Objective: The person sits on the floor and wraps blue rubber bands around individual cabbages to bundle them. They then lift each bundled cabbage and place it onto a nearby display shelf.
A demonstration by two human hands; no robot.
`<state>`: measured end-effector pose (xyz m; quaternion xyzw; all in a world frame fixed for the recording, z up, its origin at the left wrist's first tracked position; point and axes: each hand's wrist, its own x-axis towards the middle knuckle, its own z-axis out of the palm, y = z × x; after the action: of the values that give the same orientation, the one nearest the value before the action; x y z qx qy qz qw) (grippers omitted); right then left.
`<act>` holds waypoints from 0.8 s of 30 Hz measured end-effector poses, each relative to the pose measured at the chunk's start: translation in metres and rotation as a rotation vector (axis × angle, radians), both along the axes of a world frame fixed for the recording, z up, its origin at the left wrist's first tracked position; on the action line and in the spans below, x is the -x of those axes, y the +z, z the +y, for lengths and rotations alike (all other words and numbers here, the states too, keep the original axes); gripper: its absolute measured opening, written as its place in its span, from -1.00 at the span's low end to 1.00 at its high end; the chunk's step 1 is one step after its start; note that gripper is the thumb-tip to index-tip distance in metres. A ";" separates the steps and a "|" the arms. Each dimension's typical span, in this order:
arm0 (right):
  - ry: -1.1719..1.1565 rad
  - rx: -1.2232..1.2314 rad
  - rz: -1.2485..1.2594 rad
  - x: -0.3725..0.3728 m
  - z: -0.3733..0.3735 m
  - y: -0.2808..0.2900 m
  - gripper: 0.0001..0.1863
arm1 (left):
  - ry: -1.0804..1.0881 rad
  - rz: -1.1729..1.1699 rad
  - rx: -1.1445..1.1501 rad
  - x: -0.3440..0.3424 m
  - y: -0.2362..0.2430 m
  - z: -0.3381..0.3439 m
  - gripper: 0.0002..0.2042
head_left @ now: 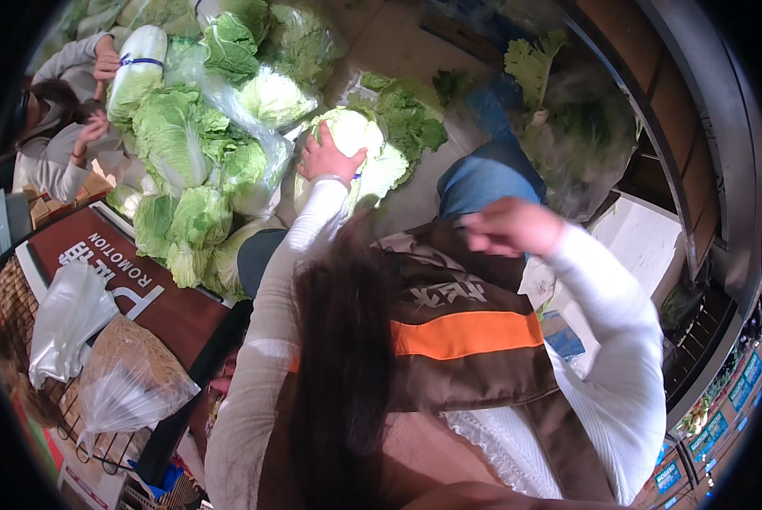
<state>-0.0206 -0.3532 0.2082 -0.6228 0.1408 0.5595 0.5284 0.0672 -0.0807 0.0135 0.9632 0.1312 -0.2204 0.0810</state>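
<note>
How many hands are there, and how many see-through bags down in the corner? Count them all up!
Wearer's own hands: 2, the left hand on a cabbage and the right hand raised
Other person's hands: 2, the second lower down
Clear plastic bags: 2, the second beside it
Total: 6
</note>
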 end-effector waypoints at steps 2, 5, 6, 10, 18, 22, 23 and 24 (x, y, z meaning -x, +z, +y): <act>-0.313 -0.187 -0.111 0.000 -0.026 0.011 -0.61 | -0.002 0.036 0.083 -0.006 -0.008 0.010 0.11; -0.355 0.006 -0.237 0.001 0.034 -0.093 -0.49 | 0.071 -0.050 0.581 -0.010 -0.041 0.042 0.15; -0.170 0.145 -0.152 -0.010 0.068 -0.144 -0.38 | 0.070 -0.170 0.723 -0.012 -0.054 0.062 0.16; -0.138 0.011 0.009 0.006 0.164 -0.277 -0.15 | 0.095 0.056 1.029 -0.001 -0.113 0.124 -0.05; -0.168 -0.017 -0.330 0.014 0.161 -0.224 0.19 | 0.347 0.203 1.407 0.059 -0.092 0.143 -0.37; -0.319 -0.022 -0.409 0.010 0.165 -0.213 0.15 | 0.379 0.045 1.495 0.041 -0.040 0.125 -0.13; -0.285 0.053 -0.476 0.010 0.164 -0.211 0.11 | 0.321 0.015 1.485 0.036 -0.032 0.120 -0.13; -0.263 0.125 -0.532 0.010 0.162 -0.208 0.06 | 0.369 0.053 1.566 0.035 -0.025 0.116 -0.11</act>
<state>-0.0310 -0.1915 0.0003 -0.7554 0.1110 0.2936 0.5752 0.0326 0.0356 -0.0115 0.5843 0.0974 -0.2541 0.7646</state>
